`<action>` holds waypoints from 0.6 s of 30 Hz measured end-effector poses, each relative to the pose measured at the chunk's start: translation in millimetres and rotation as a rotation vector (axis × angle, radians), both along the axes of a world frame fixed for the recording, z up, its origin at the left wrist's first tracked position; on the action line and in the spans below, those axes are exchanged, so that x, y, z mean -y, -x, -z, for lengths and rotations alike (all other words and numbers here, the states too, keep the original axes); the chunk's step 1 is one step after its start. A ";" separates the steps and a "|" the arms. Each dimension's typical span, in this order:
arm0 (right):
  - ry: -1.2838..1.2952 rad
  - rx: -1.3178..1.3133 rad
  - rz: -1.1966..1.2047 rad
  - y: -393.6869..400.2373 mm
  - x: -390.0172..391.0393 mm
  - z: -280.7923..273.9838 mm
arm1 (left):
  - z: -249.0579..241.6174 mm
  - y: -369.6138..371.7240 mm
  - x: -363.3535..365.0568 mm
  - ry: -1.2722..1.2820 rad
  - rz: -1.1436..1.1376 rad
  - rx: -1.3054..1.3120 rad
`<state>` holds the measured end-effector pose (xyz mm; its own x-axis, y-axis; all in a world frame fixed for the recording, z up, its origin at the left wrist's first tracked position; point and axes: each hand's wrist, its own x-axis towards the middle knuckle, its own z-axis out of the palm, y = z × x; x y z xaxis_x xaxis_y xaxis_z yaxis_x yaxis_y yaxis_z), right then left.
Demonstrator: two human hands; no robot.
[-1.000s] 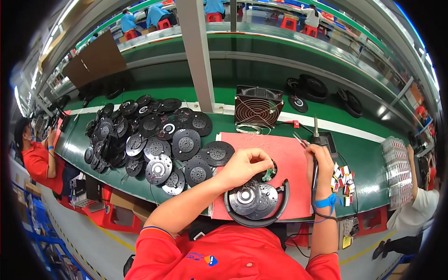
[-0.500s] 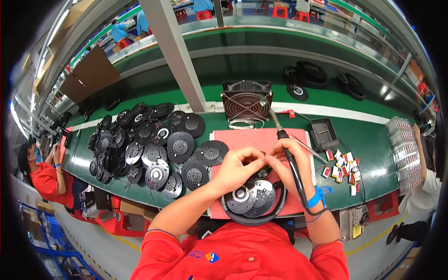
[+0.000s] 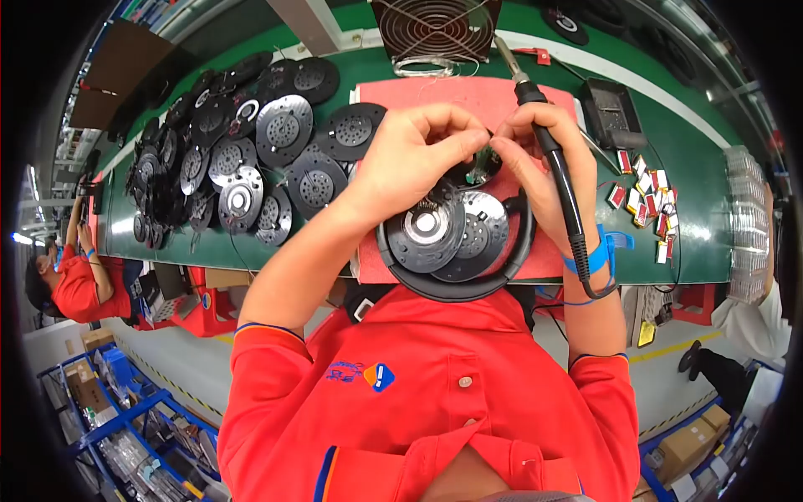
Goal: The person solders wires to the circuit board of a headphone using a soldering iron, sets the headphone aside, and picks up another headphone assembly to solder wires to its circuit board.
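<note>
My left hand (image 3: 400,159) is closed in a pinch above a headphone, its fingertips meeting something too small to make out. My right hand (image 3: 542,159) holds a soldering iron (image 3: 570,205), metal tip pointing up and away, while its thumb and finger also pinch close to the left fingertips. Just beneath them shows a small green circuit board (image 3: 482,170), partly hidden by the fingers. The headphone's black headband (image 3: 468,292) curves toward my body. Inside it lie two round speaker plates, a left one (image 3: 425,224) overlapping a right one (image 3: 480,238), on a pink mat (image 3: 468,90).
Many black speaker plates (image 3: 284,130) are heaped at the left. A fan (image 3: 435,32) stands behind the mat. To the right are a black tray (image 3: 615,113), small red-and-white battery packs (image 3: 642,205) and stacked clear plastic trays (image 3: 747,222). A person in red (image 3: 84,289) sits far left.
The camera has tilted down, so the bench appears higher and more of my shirt shows. Both hands remain pinched together over the headphone, with the soldering iron still in the right.
</note>
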<state>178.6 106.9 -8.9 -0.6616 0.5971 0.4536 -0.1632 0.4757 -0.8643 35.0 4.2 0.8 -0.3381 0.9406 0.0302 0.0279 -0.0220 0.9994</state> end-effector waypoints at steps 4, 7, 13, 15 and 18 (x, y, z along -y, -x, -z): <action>-0.175 0.101 0.044 -11.3 2.9 -3.3 | -1.2 3.6 -1.2 0.016 -0.047 -0.078; -0.389 0.198 0.081 -29.9 -2.7 8.2 | -2.8 7.0 0.3 0.035 -0.130 -0.300; -0.335 0.220 0.012 -17.7 2.7 10.6 | 11.2 24.5 -0.9 -0.104 -0.121 -0.540; -0.330 0.218 -0.042 -7.4 3.6 8.4 | 10.0 27.2 1.7 -0.048 -0.101 -0.676; -0.390 0.199 -0.094 1.1 1.3 4.9 | 12.1 31.2 4.4 -0.015 -0.099 -0.665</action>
